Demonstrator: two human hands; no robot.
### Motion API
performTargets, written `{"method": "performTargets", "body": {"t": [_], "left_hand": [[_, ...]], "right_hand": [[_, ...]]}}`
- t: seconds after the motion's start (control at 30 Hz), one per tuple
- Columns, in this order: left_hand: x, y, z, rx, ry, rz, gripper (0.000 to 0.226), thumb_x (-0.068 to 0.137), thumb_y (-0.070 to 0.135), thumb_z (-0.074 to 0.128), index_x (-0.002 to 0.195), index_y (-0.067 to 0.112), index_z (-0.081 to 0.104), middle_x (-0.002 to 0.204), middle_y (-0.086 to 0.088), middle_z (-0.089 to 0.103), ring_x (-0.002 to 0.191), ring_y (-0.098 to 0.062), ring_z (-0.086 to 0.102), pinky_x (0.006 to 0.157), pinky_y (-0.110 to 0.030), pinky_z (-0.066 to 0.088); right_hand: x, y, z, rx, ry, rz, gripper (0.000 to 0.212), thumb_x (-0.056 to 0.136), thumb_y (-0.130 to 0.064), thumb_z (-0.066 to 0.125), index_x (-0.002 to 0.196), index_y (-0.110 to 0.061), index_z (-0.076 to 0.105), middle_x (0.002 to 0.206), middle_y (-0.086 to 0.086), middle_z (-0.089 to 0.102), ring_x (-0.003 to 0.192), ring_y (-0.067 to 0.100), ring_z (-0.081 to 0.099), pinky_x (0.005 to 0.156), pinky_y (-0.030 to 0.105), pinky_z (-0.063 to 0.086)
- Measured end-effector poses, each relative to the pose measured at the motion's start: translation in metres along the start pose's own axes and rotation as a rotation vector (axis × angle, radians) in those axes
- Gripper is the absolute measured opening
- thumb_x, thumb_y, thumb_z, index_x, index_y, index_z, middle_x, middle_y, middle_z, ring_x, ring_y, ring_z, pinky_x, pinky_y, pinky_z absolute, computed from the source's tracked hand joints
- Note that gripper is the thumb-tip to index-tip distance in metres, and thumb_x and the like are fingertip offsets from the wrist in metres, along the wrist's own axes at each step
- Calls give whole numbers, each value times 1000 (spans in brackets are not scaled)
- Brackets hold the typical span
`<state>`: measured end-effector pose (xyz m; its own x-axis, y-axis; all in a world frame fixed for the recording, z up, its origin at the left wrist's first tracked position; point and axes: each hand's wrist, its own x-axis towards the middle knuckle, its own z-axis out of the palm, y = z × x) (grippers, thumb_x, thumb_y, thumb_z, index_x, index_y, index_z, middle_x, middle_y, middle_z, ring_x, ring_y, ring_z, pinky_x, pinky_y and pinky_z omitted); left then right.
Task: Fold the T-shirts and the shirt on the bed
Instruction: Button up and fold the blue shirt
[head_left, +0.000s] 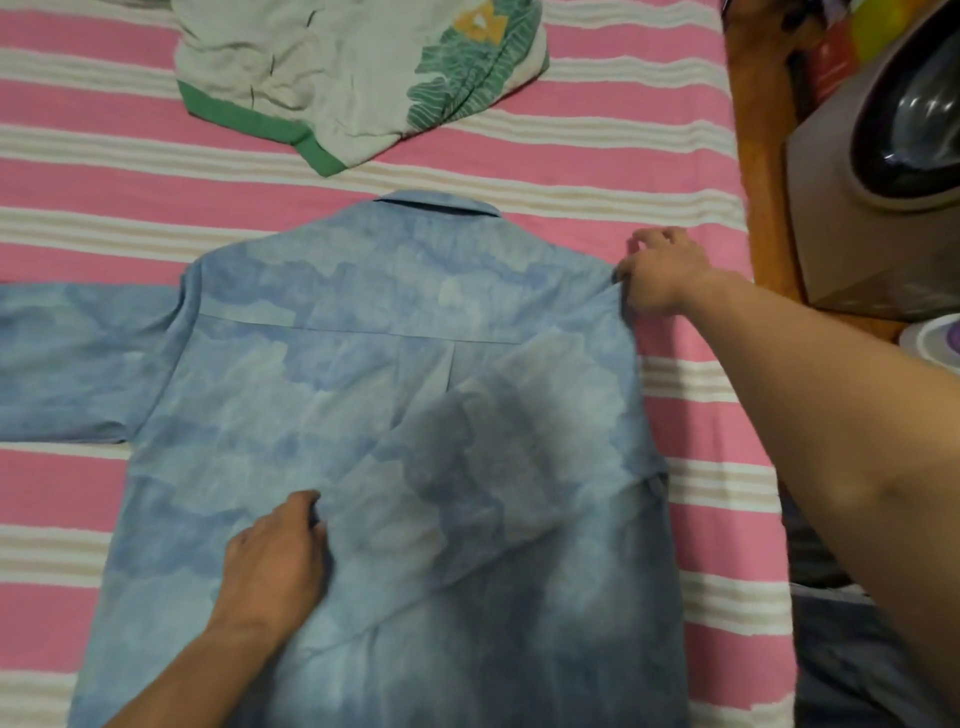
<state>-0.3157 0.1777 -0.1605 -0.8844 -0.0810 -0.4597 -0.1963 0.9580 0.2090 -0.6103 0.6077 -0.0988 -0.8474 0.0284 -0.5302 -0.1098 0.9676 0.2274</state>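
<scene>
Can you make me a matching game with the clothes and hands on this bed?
Things:
1. blue shirt
2. white T-shirt
3. left hand
4. right hand

Where or how:
A. pinching the shirt's shoulder edge
B. bunched up at the top of the bed, with green trim
C. spread out back-side up in the middle of the striped bedsheet
D. holding the end of the sleeve folded across the shirt's back

Right pairs: 1-C, 2-B, 3-D, 4-A
</scene>
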Motion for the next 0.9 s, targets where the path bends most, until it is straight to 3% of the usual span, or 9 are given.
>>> {"method": "performTargets", "body": {"t": [0.1,0.23,0.27,0.33,0.43,0.53,0.7,0.8,0.9], "left_hand": [[0,2,-3,40,-20,-77,16,87,14,67,100,17,59,80,-13,72,85,-34,72,74,-43,46],[-2,3,3,37,42,-110,17,83,15,68,92,21,55,77,-14,69,79,-38,70,69,-44,48],[-3,2,4,59,103,-106,16,83,17,64,98,20,58,83,-16,68,82,-40,68,70,-47,49],[-8,4,9,86,234,-31,46,74,20,59,119,14,64,107,-22,63,97,-45,61,80,-54,48],[-23,28,12,81,311,289,64,80,29,54,143,18,59,145,-22,50,133,-47,46,106,-58,37],[-24,28,31,203,183,483,61,91,46,47,151,32,46,162,-15,34,150,-43,28,116,-63,26],[-17,-8,62,335,85,449,65,94,61,36,154,36,36,167,-14,23,153,-43,17,116,-70,17],[-27,-15,64,310,90,438,65,96,61,36,156,35,35,167,-17,17,154,-42,15,118,-66,20],[-49,-21,65,265,84,380,66,96,62,40,157,37,33,168,-19,14,154,-42,14,117,-64,22]], "right_hand": [[16,8,1,-29,-24,-13,55,84,-60,42,128,-36,65,154,5,39,142,37,27,117,53,26],[25,-11,19,-72,188,-5,35,96,-25,53,124,-11,68,141,16,44,127,40,37,108,50,35],[24,-17,25,-46,273,19,34,94,-17,51,121,-2,67,135,19,47,122,40,41,105,50,37],[8,-34,37,53,502,73,31,90,-10,45,112,6,61,129,25,51,115,42,46,103,51,37],[-46,-79,68,281,794,-44,28,99,-17,47,120,-1,56,145,24,44,132,45,41,113,55,29],[-85,-97,122,258,578,-202,56,102,-41,43,149,-12,42,162,16,29,150,40,22,121,57,18],[-62,-66,153,181,319,-26,72,100,-65,13,161,-26,11,169,5,7,156,28,3,124,53,8],[-68,-77,142,158,264,45,73,99,-61,11,162,-24,12,169,7,3,156,30,0,123,57,4],[-91,-131,106,274,387,75,68,99,-50,33,158,-17,28,166,18,15,153,40,10,121,61,10]]}}
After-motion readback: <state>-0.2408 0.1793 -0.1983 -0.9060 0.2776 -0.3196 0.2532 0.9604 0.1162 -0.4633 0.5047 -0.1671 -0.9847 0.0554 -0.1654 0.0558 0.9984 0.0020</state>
